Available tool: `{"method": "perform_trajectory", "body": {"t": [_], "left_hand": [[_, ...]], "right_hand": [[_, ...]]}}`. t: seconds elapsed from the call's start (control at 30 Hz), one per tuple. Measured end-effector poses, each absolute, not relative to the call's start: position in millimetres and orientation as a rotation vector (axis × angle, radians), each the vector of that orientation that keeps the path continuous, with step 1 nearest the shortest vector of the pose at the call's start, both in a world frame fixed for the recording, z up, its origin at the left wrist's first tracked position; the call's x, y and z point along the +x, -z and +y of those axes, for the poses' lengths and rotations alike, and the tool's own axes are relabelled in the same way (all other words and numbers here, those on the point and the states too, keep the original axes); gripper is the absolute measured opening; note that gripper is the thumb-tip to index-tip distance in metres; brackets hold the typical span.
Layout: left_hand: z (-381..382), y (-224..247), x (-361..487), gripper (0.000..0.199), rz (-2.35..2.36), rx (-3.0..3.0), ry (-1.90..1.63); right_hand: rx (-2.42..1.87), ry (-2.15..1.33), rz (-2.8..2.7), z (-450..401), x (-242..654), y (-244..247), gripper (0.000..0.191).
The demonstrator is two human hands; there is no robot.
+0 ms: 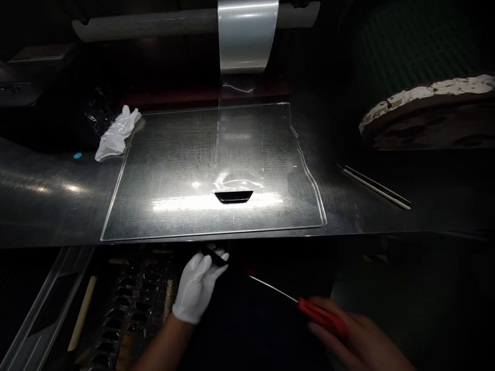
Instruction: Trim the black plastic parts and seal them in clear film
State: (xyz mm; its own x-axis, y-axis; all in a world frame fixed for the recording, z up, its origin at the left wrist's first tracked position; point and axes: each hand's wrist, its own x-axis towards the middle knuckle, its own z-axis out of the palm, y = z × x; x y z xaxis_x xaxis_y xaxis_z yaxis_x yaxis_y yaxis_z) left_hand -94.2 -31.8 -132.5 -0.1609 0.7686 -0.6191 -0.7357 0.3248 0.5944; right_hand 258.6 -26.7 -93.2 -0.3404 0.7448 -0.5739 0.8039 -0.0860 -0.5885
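My left hand [197, 283], in a white glove, is closed on a small black piece [214, 256] just below the table's front edge. My bare right hand [344, 330] grips a red-handled tool [323, 318]. Its long thin metal shaft points left, towards my left hand; the exact kind of tool cannot be made out. A similar black trapezoid piece [234, 197] lies on the scratched clear sheet [174, 170] on the table. It touches the end of a strip of clear film [240, 134] that runs down from a wide roll [248, 36].
A crumpled white glove [118, 134] lies at the sheet's left edge. Two thin sticks [377, 188] rest on the right, below a large round object [429, 103] with a white rim. Under the table edge, a clear tray [129, 309] holds several black pieces.
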Motion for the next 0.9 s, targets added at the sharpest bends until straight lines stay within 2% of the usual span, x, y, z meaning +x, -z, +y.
{"method": "perform_trajectory", "body": {"t": [0.13, 0.23, 0.47, 0.73, 0.9], "left_hand": [[-35.1, 187.9, -103.0, 0.018, 1.295, 0.005, -1.343], [-39.7, 204.3, -104.5, 0.023, 1.349, 0.037, -1.318], [-35.8, 203.2, -120.4, 0.031, 1.537, 0.337, -1.136], [-16.4, 202.3, -141.6, 0.018, 1.695, 0.81, -0.803], [13.3, 183.9, -135.8, 0.026, 1.682, 0.907, -0.846]], "right_hand": [[1.53, 1.334, 2.042, -3.5, 211.0, 85.7, 0.03], [1.454, 1.26, 2.09, 11.1, 199.4, 83.5, 0.028], [1.461, 1.169, 2.068, 33.5, 197.4, 80.7, 0.03], [1.541, 1.258, 2.04, 43.7, 219.7, 60.4, 0.031], [1.644, 1.224, 2.081, 28.2, 225.5, 69.7, 0.026]]}}
